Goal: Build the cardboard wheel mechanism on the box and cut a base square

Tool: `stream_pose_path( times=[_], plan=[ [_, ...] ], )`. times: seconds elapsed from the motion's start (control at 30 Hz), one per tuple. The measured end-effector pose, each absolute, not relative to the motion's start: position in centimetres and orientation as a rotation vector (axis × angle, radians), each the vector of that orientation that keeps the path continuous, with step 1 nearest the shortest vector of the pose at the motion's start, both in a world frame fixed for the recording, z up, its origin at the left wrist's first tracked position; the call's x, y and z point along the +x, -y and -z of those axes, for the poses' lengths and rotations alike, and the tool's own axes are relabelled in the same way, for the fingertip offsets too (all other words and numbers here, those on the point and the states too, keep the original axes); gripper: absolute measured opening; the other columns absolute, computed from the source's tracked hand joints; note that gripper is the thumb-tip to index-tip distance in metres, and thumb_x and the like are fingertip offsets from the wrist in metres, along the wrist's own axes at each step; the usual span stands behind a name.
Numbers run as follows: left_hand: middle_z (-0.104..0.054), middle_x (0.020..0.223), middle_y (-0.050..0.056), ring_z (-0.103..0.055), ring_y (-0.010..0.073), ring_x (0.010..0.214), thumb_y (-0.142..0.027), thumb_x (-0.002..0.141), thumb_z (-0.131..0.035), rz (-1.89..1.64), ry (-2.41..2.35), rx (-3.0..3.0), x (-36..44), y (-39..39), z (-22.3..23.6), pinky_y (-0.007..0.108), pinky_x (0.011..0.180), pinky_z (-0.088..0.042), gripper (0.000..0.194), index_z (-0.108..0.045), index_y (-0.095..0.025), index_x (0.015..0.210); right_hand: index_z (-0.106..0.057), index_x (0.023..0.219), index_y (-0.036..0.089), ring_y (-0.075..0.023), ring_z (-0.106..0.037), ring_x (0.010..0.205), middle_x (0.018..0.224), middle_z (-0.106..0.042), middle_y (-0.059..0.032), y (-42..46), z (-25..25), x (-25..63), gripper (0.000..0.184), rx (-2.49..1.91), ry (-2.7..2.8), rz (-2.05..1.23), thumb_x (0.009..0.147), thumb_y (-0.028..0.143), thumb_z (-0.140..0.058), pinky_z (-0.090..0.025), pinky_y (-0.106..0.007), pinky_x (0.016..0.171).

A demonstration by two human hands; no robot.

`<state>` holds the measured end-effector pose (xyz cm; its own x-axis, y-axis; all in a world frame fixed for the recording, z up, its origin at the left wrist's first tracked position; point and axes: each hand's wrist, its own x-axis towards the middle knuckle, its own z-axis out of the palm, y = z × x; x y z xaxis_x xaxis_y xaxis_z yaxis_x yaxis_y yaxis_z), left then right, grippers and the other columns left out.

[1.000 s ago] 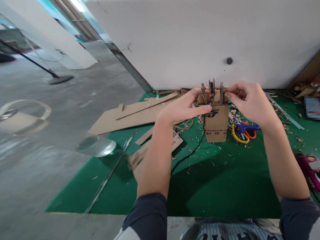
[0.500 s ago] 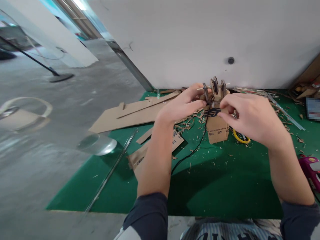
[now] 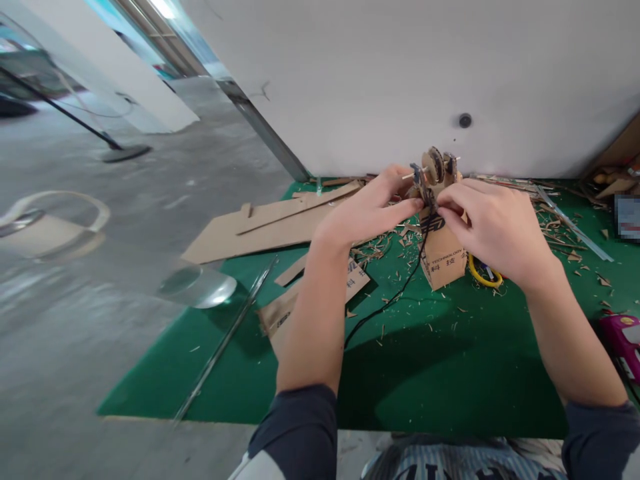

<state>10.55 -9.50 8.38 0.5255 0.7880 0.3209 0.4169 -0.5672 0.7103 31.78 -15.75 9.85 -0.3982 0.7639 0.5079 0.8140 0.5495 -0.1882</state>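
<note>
We see the left hand (image 3: 370,208) closed around one upright at the top of the printed cardboard box (image 3: 446,263), thumb in front, other fingertips hidden. Right hand (image 3: 493,223): fingertips bunched narrow at the box's top edge, next to the black cord (image 3: 393,301); we can't tell if they grip it. Box sits tilted over the counter (image 3: 450,380), between both hands. Cardboard wheel (image 3: 430,165) on a thin stick (image 3: 407,177), between the two uprights. Cord trails down toward the left forearm. We note yellow-handled scissors (image 3: 481,275) just right of the box, cardboard sheet (image 3: 220,240) left.
</note>
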Motion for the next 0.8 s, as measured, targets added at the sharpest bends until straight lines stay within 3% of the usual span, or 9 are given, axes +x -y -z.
stream_pose_path(
  times=[0.3, 0.67, 0.8],
  plan=[
    [-0.061, 0.115, 0.011, -0.061, 0.0272, 0.107, -0.040, 0.091, -0.059, -0.828, -1.056, 2.322, 10.7, 9.9, -8.6, 0.046, 0.098, -0.054, 0.026, -0.069, -0.020, 0.103, -0.072, 0.105, 0.021, -0.0197, -0.067, 0.085, 0.105, -0.075, -0.0069, 15.9, -10.1, 31.3, 0.022, -1.418, 2.248, 0.171, 0.102, 0.022, -0.051, -0.034, -0.030, 0.064],
    [-0.064, 0.105, 0.010, -0.061, 0.0232, 0.097, -0.046, 0.095, -0.055, -0.797, -1.209, 2.380, 11.4, 10.9, -9.4, 0.041, 0.090, -0.054, 0.031, -0.070, -0.020, 0.099, -0.071, 0.107, 0.023, -0.0192, -0.066, 0.081, 0.103, -0.076, -0.0063, 16.1, -10.2, 32.3, 0.025, -1.402, 2.240, 0.189, 0.099, 0.020, -0.048, -0.036, -0.029, 0.063],
    [-0.065, 0.100, 0.009, -0.062, 0.0227, 0.096, -0.050, 0.095, -0.059, -0.818, -1.287, 2.364, 11.8, 11.7, -9.8, 0.040, 0.090, -0.054, 0.033, -0.070, -0.018, 0.094, -0.069, 0.107, 0.021, -0.0197, -0.066, 0.079, 0.094, -0.075, -0.0052, 16.6, -10.3, 32.2, 0.021, -1.377, 2.220, 0.125, 0.099, 0.029, -0.052, -0.039, -0.030, 0.067]
  ],
)
